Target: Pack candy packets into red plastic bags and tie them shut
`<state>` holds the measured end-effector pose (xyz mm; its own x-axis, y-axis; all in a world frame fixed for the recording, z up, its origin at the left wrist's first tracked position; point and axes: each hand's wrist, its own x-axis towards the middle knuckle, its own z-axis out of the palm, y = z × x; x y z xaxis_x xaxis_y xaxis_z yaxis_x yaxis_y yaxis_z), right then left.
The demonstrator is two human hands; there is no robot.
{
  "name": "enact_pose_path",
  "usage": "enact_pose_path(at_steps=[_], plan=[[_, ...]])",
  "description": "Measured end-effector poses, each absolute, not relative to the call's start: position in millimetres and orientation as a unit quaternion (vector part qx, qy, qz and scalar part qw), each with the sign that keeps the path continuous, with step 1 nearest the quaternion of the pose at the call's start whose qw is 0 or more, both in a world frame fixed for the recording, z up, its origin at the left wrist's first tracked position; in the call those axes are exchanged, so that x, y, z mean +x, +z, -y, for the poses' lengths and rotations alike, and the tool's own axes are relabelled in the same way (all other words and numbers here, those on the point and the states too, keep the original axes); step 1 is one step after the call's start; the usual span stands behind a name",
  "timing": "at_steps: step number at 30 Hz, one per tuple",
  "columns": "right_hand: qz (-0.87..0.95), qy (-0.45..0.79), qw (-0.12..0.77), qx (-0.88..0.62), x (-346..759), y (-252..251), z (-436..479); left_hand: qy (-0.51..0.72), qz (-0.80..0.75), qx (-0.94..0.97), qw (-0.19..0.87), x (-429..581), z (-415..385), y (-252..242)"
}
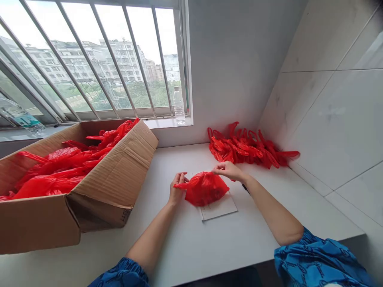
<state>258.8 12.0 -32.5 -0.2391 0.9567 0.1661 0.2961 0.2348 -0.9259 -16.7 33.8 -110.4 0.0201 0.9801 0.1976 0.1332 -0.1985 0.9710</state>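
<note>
A red plastic bag (206, 189) with something dark inside, which I cannot make out, sits in the middle of the white tabletop. My left hand (177, 188) pinches the bag's left corner or handle between closed fingers. At its upper right side, my right hand (229, 170) grips the bag with thumb and fingertips. Partly under the bag lies a white notebook or pad (220, 208), its front edge showing. A thin dark object (245, 189), perhaps a pen, peeks out beneath my right wrist.
To the left stands an open cardboard box (115, 171) full of red plastic bags (62, 161). More knotted red bags (248, 147) are heaped against the back right wall. One clear bottle (178, 105) stands on the window sill; another bottle (28, 120) lies at the far left.
</note>
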Motion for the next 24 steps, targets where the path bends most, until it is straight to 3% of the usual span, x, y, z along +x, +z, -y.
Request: enact_pose_path(at_steps=[3,7,10,16,19,24], plan=[[0.683,0.346,0.404,-0.501,259,-54,13,0.54,-0.486,0.552,0.408,-21,-33,-102],[0.668,0.141,0.491,-0.541,252,-63,36,0.576,-0.493,0.534,0.374,-26,-25,-83],[0.678,0.056,0.493,-0.543,239,-71,42,0.578,-0.484,0.563,0.34,-18,-8,-71],[0.797,0.097,0.307,-0.512,216,-106,41,0.347,-0.417,0.826,0.154,10,19,-83],[0.803,0.149,0.247,-0.521,214,-117,40,0.245,-0.429,0.856,0.154,14,19,-101],[0.806,0.168,0.209,-0.528,215,-119,39,0.198,-0.444,0.856,0.173,11,13,-117]])
